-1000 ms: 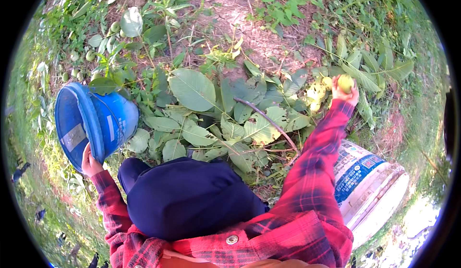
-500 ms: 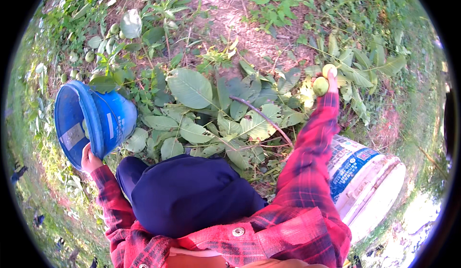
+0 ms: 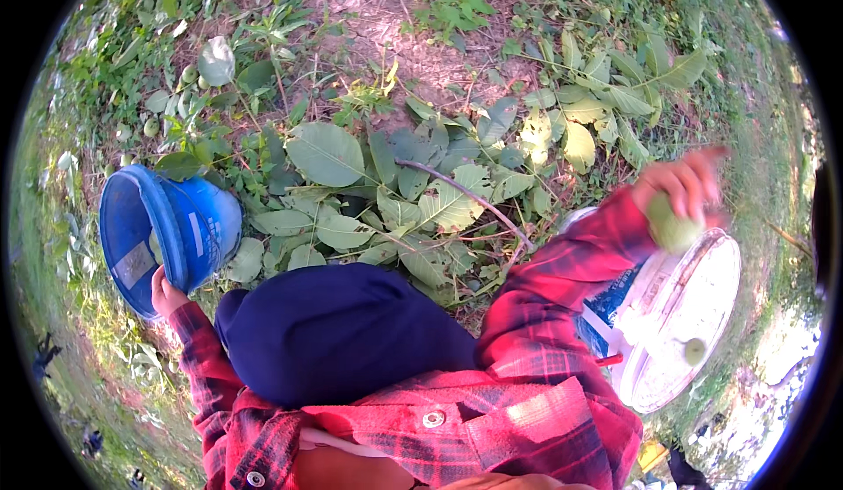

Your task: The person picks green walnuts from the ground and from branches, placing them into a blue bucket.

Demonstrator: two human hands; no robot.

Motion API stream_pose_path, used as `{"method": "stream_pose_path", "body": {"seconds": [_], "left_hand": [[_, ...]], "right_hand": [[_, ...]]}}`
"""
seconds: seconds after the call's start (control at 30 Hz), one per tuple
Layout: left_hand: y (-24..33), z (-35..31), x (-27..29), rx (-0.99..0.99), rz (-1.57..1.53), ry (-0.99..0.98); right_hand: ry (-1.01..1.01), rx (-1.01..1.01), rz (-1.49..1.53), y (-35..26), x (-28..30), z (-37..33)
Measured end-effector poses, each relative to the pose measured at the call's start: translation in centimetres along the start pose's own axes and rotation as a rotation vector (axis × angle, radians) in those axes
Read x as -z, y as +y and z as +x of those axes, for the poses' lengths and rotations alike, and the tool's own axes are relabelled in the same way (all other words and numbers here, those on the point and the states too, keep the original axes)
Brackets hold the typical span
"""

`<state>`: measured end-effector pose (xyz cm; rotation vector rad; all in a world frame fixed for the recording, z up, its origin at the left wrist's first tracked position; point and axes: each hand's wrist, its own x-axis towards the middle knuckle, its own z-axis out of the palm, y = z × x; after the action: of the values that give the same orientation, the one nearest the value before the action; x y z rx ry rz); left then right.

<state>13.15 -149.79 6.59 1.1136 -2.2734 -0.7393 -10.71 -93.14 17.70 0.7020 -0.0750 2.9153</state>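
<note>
My left hand (image 3: 167,294) grips the rim of a blue bucket (image 3: 206,226), which leans with its mouth turned to the left. Something pale green shows just inside that mouth. On the other side, my right hand (image 3: 683,187), smeared by motion, is above the upper rim of a white bucket (image 3: 645,314) with a blue label. A green walnut (image 3: 673,226) in its husk is under its fingers. A second green walnut (image 3: 694,351) shows within the white bucket's mouth; whether it is falling or resting there I cannot tell.
Broad green leaves (image 3: 325,154) and a bare brown twig (image 3: 465,193) cover the ground before my knees. Several green walnuts (image 3: 151,127) lie in the grass beyond the blue bucket. A yellowish leaf (image 3: 579,146) lies among the leaves at right.
My right hand has come back from the leaves to the white bucket. One of its two walnuts has left the fingers and shows in the bucket's mouth. My left hand stays on the blue rim.
</note>
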Motion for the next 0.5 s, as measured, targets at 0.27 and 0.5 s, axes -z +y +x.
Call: {"method": "stream_pose_path", "body": {"seconds": [0.27, 0.5], "left_hand": [[1.6, -0.7, -0.3, -0.039, 0.074, 0.121], [2.2, -0.5, -0.6, -0.064, 0.157, 0.173]], "right_hand": [[0.507, -0.801, 0.300, 29.9, 0.8, -3.6], [-0.634, -0.687, -0.745, 45.1, -9.0, -11.9]]}}
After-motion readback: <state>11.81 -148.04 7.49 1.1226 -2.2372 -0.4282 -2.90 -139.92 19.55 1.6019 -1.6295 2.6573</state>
